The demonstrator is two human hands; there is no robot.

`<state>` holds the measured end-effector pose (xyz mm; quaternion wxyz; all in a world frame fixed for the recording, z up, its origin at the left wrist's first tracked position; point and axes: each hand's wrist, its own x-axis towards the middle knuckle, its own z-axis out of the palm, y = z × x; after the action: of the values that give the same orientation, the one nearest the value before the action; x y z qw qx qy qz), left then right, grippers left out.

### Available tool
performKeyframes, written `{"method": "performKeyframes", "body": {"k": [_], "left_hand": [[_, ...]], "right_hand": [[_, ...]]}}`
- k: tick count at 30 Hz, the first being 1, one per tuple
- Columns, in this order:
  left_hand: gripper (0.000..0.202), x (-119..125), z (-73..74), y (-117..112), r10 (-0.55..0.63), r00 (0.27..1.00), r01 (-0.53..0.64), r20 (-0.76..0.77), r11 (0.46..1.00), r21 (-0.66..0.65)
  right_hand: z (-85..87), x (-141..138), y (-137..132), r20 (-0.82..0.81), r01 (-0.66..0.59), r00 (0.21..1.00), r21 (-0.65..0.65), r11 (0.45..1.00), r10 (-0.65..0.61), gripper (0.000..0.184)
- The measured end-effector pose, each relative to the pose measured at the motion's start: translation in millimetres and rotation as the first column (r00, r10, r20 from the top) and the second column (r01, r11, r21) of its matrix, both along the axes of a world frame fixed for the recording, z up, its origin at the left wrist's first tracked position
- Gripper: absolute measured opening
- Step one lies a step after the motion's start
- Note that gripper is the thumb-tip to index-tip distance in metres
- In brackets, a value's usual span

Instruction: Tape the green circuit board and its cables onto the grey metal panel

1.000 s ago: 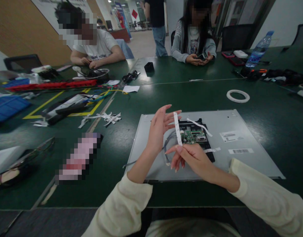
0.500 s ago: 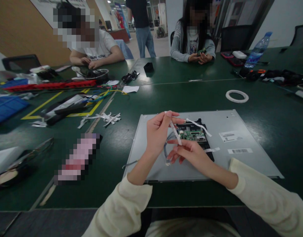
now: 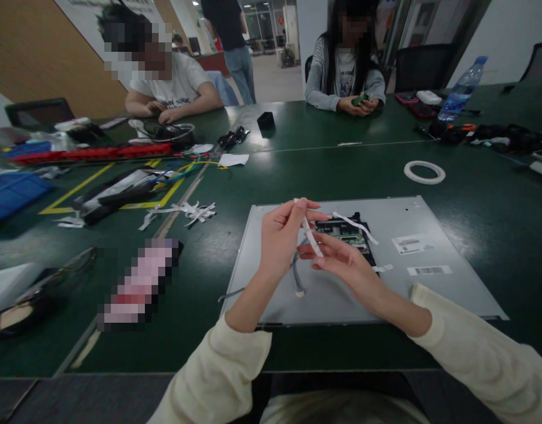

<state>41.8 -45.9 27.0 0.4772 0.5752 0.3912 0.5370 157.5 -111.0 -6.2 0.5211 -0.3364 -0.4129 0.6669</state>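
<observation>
Between my hands a white strip of tape [image 3: 312,238] runs at a slant. My left hand [image 3: 279,238] pinches its upper end between thumb and fingers. At its lower end are the thumb and fingers of my right hand [image 3: 345,265], closed on it. Both hands are over a flat grey metal panel [image 3: 412,294]. On the panel sits a black frame with a green circuit board [image 3: 352,238], partly hidden by my right hand. Another white tape strip [image 3: 356,227] sticks across the frame's upper edge. A grey cable [image 3: 298,280] with a white connector lies below my left hand.
A roll of white tape [image 3: 424,172] lies beyond the panel. To the left are loose tape scraps [image 3: 195,212] and a pixelated phone-shaped item [image 3: 140,282]. A water bottle [image 3: 462,91] stands far right. Two people sit across the green table [image 3: 323,171]; another stands behind.
My right hand has shifted its fingers, the thumb now up against the tape's lower end. My left hand has hardly moved. The standing person in the background has moved left.
</observation>
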Motion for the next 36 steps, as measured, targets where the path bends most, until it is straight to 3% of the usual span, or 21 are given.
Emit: {"method": "performKeyframes", "body": {"k": [3,8,15,23,28,33,36], "left_hand": [[0.03,3,-1.6,-3,-0.036,0.995,0.035,-0.089,0.999,-0.011],[0.03,4,1.2,-6,-0.088,0.978,0.093,-0.191,0.996,0.016],[0.031,1,-2.9,-2,-0.089,0.959,0.115,-0.27,0.99,0.08],[0.034,2,-2.1,-5,-0.088,0.971,0.116,-0.222,0.986,0.12],[0.043,1,-5.1,1,-0.104,0.991,0.113,-0.082,0.987,0.114],[0.045,-5,-7.0,13,-0.04,0.998,0.04,0.055,0.999,0.006],[0.05,-5,-4.8,12,-0.127,0.991,0.129,0.033,0.985,-0.114]], "right_hand": [[0.3,-1,-1,0.113,-0.026,0.993,0.017,1.0,0.024,0.036],[-5.9,-4,-6,0.232,-0.096,0.968,0.01,0.995,0.091,0.044],[-6.2,-3,-8,0.188,-0.123,0.975,0.023,0.992,0.116,0.044],[-4.4,-2,-6,0.164,-0.121,0.98,0.015,0.993,0.117,0.045],[-6.5,-3,-9,0.178,-0.146,0.974,0.013,0.989,0.142,0.044],[-6.1,-5,-11,0.209,-0.158,0.967,0.038,0.987,0.147,0.045],[-5.0,-3,-10,0.209,-0.141,0.97,0.075,0.987,0.123,0.047]]}}
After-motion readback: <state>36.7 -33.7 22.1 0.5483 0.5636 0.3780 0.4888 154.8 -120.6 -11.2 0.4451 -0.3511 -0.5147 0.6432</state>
